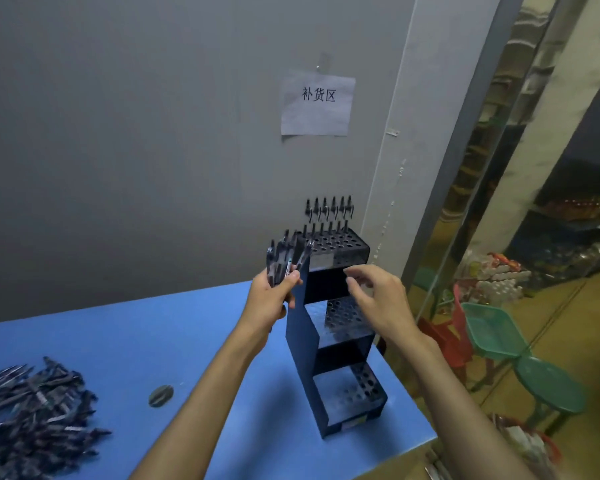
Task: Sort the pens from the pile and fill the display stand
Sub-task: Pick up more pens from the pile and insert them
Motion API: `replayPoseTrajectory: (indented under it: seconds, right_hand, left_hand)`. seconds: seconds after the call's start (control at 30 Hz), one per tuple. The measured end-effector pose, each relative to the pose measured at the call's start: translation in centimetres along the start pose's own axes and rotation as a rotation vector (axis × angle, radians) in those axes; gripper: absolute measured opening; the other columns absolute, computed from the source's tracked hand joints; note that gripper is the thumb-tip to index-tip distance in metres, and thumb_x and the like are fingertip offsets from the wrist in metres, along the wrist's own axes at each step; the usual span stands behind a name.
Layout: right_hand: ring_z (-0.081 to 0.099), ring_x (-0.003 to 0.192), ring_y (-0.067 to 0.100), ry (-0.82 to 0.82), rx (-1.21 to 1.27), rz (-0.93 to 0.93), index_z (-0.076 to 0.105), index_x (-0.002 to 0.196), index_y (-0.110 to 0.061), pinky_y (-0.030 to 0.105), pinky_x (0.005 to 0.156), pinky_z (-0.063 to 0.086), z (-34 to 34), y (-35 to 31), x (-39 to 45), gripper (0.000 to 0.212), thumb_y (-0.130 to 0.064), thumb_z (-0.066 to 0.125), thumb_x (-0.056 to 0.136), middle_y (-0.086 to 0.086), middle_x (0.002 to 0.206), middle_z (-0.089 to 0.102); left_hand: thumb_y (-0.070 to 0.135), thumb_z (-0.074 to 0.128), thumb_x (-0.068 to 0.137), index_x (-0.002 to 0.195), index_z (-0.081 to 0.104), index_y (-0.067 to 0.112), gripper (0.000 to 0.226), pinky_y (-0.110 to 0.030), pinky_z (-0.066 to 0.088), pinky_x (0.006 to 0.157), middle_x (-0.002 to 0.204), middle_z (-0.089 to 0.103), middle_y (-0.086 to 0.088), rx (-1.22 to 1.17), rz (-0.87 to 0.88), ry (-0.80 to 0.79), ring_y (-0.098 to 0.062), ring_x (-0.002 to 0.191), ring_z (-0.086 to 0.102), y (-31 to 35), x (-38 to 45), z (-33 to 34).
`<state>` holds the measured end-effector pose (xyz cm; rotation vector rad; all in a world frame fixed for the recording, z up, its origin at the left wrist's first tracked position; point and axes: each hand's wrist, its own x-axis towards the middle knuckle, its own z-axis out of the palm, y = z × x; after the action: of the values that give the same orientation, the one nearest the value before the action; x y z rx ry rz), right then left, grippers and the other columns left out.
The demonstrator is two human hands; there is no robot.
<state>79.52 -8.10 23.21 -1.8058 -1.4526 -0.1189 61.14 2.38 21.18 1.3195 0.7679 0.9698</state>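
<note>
A dark three-tier display stand (pixel 340 341) with rows of holes stands near the right end of the blue table (pixel 153 341). A row of black pens (pixel 329 211) stands upright in the back holes of its top tier. My left hand (pixel 274 299) grips a bundle of several black pens (pixel 286 261) beside the stand's upper left edge. In front of the top tier hovers my right hand (pixel 378 299), fingers loosely curled and holding nothing. A large pile of black pens (pixel 32 417) lies at the table's left front.
A small dark oval object (pixel 160 395) lies on the table between the pile and my left arm. A paper sign (pixel 317 105) hangs on the grey wall behind. Right of the table stand green stools (pixel 551 386), a green basket (pixel 492 334) and red stools (pixel 447 337).
</note>
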Motion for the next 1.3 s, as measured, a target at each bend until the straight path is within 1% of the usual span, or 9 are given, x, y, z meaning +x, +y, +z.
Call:
replayPoseTrajectory:
  seconds: [0.17,0.3,0.4,0.63,0.73,0.87,1.0,1.13,1.3]
  right_hand:
    - [0.064,0.092,0.005,0.0,0.067,-0.081,0.072,0.116,-0.014,0.015,0.084,0.05,0.3,0.5,5.3,0.021,-0.017,0.064,0.096,-0.004,0.106,0.071]
    - [0.066,0.092,0.005,0.001,0.155,-0.119,0.071,0.116,-0.015,0.023,0.084,0.055,0.7,0.4,8.1,0.022,-0.021,0.065,0.096,-0.005,0.104,0.072]
    - [0.065,0.091,-0.001,-0.021,0.253,-0.118,0.073,0.114,-0.017,0.022,0.084,0.055,0.8,0.4,9.5,0.022,-0.026,0.065,0.096,-0.01,0.101,0.072]
    - [0.07,0.08,-0.001,-0.088,0.448,-0.058,0.078,0.098,-0.02,0.025,0.079,0.058,0.0,0.7,12.0,0.021,-0.038,0.071,0.09,-0.013,0.083,0.075]
    - [0.073,0.074,0.006,-0.139,0.567,-0.014,0.079,0.089,-0.018,0.033,0.078,0.061,0.0,1.2,13.1,0.011,-0.029,0.075,0.089,-0.008,0.074,0.076]
    - [0.075,0.074,0.021,-0.201,0.805,0.093,0.077,0.089,-0.01,0.041,0.077,0.062,0.2,1.5,14.4,0.009,-0.018,0.073,0.09,0.005,0.077,0.077]
    - [0.075,0.077,0.029,-0.179,0.948,0.119,0.074,0.095,-0.002,0.04,0.076,0.062,-0.1,1.6,15.6,0.011,-0.011,0.068,0.094,0.012,0.081,0.076]
    - [0.075,0.075,0.023,-0.064,0.921,0.077,0.073,0.097,-0.003,0.04,0.077,0.062,-0.7,1.8,16.7,0.009,-0.01,0.066,0.095,0.011,0.082,0.076]
    - [0.072,0.071,0.006,-0.023,0.633,-0.13,0.075,0.097,-0.013,0.029,0.076,0.061,-0.4,1.2,17.2,0.01,-0.018,0.067,0.095,-0.004,0.076,0.075]
  left_hand:
    - [0.023,0.065,0.099,0.108,0.067,0.016,0.012,-0.02,0.034,0.046,0.089,0.076,-0.003,0.015,0.054,0.061,-0.013,0.058,0.055,0.6,3.2,1.7]
    - [0.023,0.066,0.098,0.107,0.068,0.015,0.012,-0.021,0.037,0.048,0.092,0.077,-0.005,0.038,0.08,0.1,-0.011,0.059,0.058,1.3,4.2,2.7]
    - [0.021,0.067,0.098,0.103,0.068,0.014,0.009,-0.021,0.035,0.047,0.089,0.078,-0.004,0.06,0.09,0.13,-0.012,0.057,0.057,1.9,4.8,3.3]
    - [0.016,0.078,0.088,0.092,0.066,0.014,0.013,-0.01,0.042,0.049,0.077,0.069,-0.001,0.106,0.164,0.295,0.0,0.058,0.061,3.2,5.0,5.5]
    - [0.016,0.078,0.088,0.091,0.066,0.015,0.013,-0.01,0.043,0.049,0.079,0.07,0.0,0.123,0.16,0.337,0.003,0.059,0.062,3.5,5.1,6.4]
    - [0.018,0.071,0.095,0.094,0.066,0.011,0.009,-0.013,0.04,0.044,0.083,0.076,-0.004,0.073,0.166,0.363,-0.002,0.053,0.06,4.1,5.0,7.6]
    - [0.033,0.062,0.1,0.098,0.063,0.011,0.022,-0.02,0.033,0.041,0.074,0.071,-0.003,0.087,0.111,0.433,-0.008,0.044,0.044,3.7,5.2,7.0]
    - [0.034,0.055,0.104,0.086,0.053,0.019,0.024,-0.02,0.028,0.042,0.07,0.053,-0.001,0.088,0.052,0.516,-0.008,0.048,0.034,3.2,5.6,5.3]
    - [0.027,0.046,0.108,0.096,0.052,0.012,0.02,-0.019,0.027,0.043,0.073,0.052,-0.002,0.071,0.074,0.517,-0.008,0.048,0.035,3.2,5.7,4.1]
